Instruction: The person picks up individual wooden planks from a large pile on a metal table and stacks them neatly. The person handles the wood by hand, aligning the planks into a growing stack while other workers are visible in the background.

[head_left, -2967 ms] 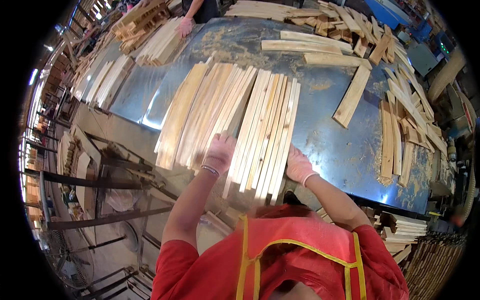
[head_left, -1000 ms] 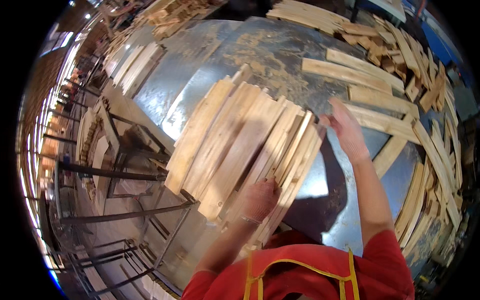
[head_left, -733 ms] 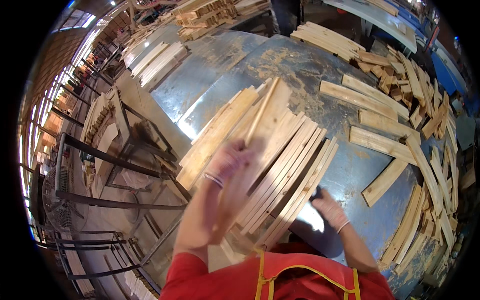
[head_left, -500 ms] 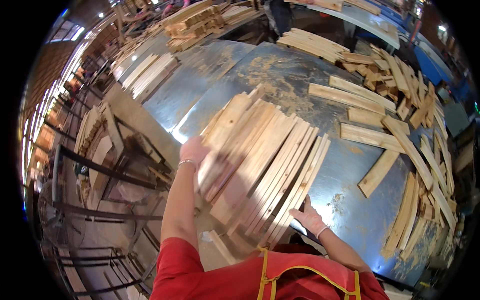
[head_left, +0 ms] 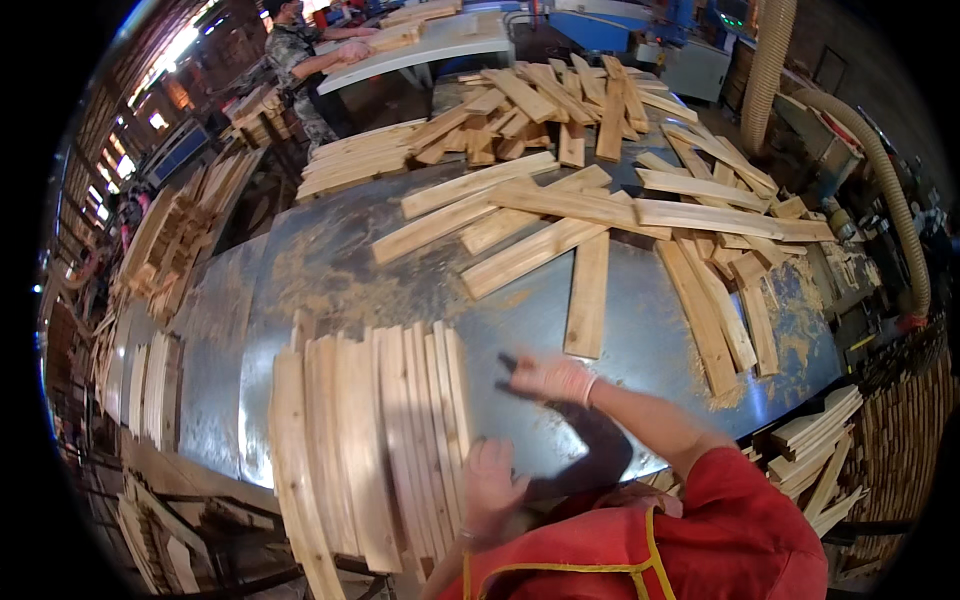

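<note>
A row of narrow wooden boards (head_left: 355,440) lies side by side on the metal table (head_left: 400,290), their near ends reaching past its edge. At the row's right side is my left hand (head_left: 490,487), in a pale glove, fingers apart and nothing held; whether it touches the outermost board I cannot tell. My right hand (head_left: 555,379), also gloved, hovers over the table to the right of the row, reaching leftward. It is smeared by motion, and a dark patch at its fingertips could be shadow or a thing.
Loose boards (head_left: 545,245) lie crossed beyond my right hand, with a heap of offcuts (head_left: 530,110) behind. Another board stack (head_left: 155,390) sits at the left. A person (head_left: 305,70) works at a pale table (head_left: 430,50). A ribbed hose (head_left: 770,75) hangs at right.
My view has swung right. Both hands have come off the row's two sides: the left has moved to its right side, the right out over the table.
</note>
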Demonstrator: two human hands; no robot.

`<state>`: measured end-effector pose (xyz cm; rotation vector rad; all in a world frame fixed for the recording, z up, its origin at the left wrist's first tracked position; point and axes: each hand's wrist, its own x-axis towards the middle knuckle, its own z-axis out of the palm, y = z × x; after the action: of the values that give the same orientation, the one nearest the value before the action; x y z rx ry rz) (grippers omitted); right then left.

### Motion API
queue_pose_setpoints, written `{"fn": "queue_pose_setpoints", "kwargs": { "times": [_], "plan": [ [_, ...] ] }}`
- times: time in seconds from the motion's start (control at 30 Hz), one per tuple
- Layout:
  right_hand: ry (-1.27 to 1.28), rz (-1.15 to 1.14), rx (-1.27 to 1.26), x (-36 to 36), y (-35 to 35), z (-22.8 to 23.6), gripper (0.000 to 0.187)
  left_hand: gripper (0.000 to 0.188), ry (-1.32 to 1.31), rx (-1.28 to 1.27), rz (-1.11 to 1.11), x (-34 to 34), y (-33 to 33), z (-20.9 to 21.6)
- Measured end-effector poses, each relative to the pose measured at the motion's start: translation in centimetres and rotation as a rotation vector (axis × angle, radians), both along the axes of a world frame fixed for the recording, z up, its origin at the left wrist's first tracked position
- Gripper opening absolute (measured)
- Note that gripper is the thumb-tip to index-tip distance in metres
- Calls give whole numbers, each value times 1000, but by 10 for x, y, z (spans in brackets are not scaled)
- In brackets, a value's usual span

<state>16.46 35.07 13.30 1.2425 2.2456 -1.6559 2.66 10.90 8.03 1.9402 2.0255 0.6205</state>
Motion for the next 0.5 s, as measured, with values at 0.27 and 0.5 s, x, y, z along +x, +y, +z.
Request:
{"fn": "queue_pose_setpoints", "kwargs": {
  "times": [0.27, 0.5],
  "plan": [
    [-423, -304, 883, 225, 332, -9, 105, 52, 400, -153, 76, -14, 10, -56],
    [-557, -258, 684, 249, 385, -13, 120, 52, 399, -321, 211, 1, 26, -62]
  ]
}}
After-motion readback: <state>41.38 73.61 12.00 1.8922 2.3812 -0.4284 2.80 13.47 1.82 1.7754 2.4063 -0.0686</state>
